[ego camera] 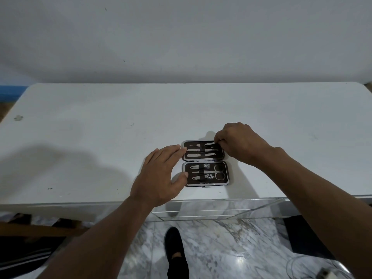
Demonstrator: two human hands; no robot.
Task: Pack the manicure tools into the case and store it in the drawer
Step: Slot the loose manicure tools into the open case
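An open manicure case (226, 174) with a dark lining and metal rim lies flat near the front edge of the white table (100, 137). Its near half holds clippers and small scissors (218, 174) under an elastic strap. Slim metal tools (201, 152) lie in the far half. My left hand (161, 174) rests flat beside the case's left edge, fingers spread, its fingertips touching the rim. My right hand (241, 143) pinches the end of a thin tool at the far half's right side.
A mirrored drawer front (221, 210) runs below the table's front edge. A plain wall stands behind the table. Below are a marble floor, my foot in a dark shoe (175, 248), a wooden piece at left, and a white cable at bottom right.
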